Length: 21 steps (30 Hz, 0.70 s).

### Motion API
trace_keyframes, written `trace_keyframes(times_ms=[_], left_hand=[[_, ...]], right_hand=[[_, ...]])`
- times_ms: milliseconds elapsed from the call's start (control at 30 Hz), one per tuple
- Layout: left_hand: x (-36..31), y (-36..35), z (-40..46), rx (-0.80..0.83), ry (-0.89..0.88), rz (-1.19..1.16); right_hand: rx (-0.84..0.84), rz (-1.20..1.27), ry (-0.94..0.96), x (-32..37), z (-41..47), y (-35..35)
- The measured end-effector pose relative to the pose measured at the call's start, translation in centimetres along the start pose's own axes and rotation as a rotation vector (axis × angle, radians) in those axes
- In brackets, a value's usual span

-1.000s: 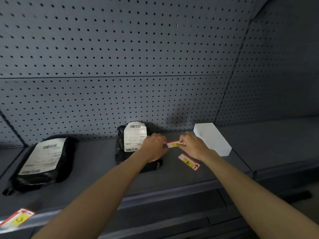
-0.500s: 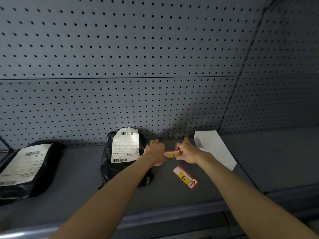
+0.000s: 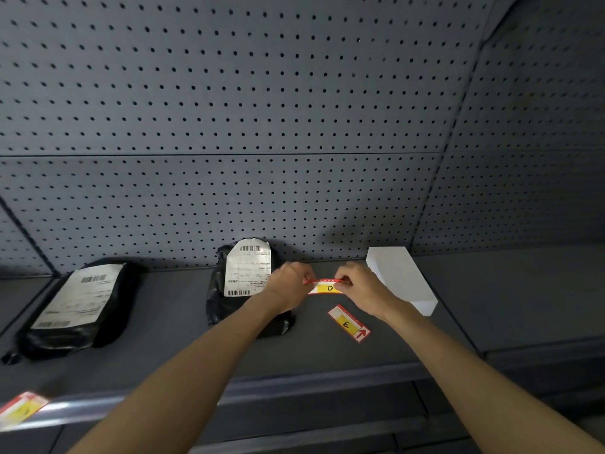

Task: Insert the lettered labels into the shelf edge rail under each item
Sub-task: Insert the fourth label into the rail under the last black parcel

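A red, white and yellow label marked D [image 3: 327, 287] is held above the shelf, pinched at its left end by my left hand [image 3: 289, 286] and at its right end by my right hand [image 3: 360, 288]. A second label marked E [image 3: 348, 323], with a red arrow, lies flat on the dark shelf just below my right hand. The shelf edge rail [image 3: 294, 393] runs along the front, and a third label [image 3: 19, 409] sits in it at the far left, blurred. My left hand partly hides the middle black parcel [image 3: 235, 290].
A second black parcel with a white shipping slip [image 3: 75, 309] lies at the left. A white box [image 3: 401, 278] stands at the right, behind my right hand. Grey pegboard [image 3: 262, 126] backs the shelf. Another shelf section [image 3: 523, 290] continues to the right.
The D label has turned so its face shows more fully between both hands. The view has shifted, bringing the left parcel and the rail with its label back into sight.
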<state>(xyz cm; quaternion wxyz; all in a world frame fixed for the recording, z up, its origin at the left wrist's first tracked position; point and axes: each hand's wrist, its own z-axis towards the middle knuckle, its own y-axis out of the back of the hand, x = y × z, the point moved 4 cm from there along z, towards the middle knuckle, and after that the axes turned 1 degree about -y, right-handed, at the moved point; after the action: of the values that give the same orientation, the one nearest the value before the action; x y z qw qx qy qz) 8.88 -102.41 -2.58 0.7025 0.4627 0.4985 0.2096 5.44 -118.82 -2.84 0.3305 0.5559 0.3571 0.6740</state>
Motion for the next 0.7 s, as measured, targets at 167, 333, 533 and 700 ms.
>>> trace_keyframes(times_ms=[167,333,533,700], left_hand=[[0.6,2.2,-6.3,-0.066,-0.010,-0.015],[3.5,3.3,-14.8,-0.152,0.082,-0.016],[6.4,2.7,-23.2,-0.292,0.115,0.171],[8.5,0.7,-26.3,-0.156,0.137,0.424]], right_hand=[[-0.080,0.123,0.037,3.9,-4.0,-1.2],[-0.059,0.185,0.130,9.1,-7.7,-4.9],[-0.051,0.187,0.187,12.3,-10.6,-8.6],[-0.061,0.181,0.210,14.1,-11.7,-10.3]])
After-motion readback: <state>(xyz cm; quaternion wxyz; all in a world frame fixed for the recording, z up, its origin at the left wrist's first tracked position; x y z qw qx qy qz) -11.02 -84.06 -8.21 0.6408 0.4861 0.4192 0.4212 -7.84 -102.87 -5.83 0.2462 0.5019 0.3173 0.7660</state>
